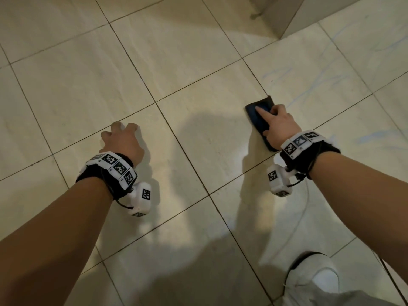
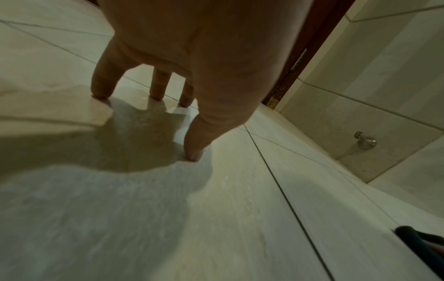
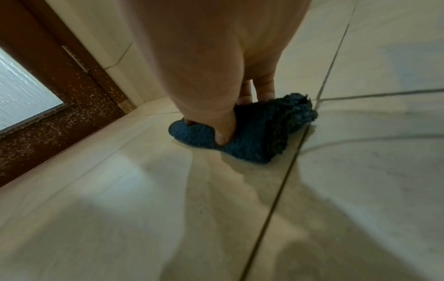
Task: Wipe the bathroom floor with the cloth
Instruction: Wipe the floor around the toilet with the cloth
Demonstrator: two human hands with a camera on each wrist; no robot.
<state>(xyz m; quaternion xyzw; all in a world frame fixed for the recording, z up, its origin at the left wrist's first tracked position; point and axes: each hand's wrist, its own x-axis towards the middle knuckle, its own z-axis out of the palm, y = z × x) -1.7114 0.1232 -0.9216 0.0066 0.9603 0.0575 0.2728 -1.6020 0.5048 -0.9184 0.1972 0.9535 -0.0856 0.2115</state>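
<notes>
A folded dark blue cloth (image 1: 256, 121) lies on the beige tiled floor (image 1: 187, 62), beside a grout line. My right hand (image 1: 268, 121) grips it: the index finger lies straight on top, the other fingers curl over its far edge. In the right wrist view the thumb digs into a fold of the cloth (image 3: 261, 131) while the right hand (image 3: 240, 117) presses it down. My left hand (image 1: 117, 131) is apart to the left, propped on spread fingertips and holding nothing. The left wrist view shows the left hand (image 2: 153, 121) with fingertips (image 2: 100, 93) touching the bare tile.
Faint blue streaks (image 1: 309, 89) mark the tiles right of the cloth. A wall corner (image 1: 287, 16) rises at the top right. A brown door frame (image 3: 60, 91) with frosted glass stands nearby. A metal fitting (image 2: 365, 141) sticks out of the wall. My white shoe (image 1: 313, 277) is at the lower right.
</notes>
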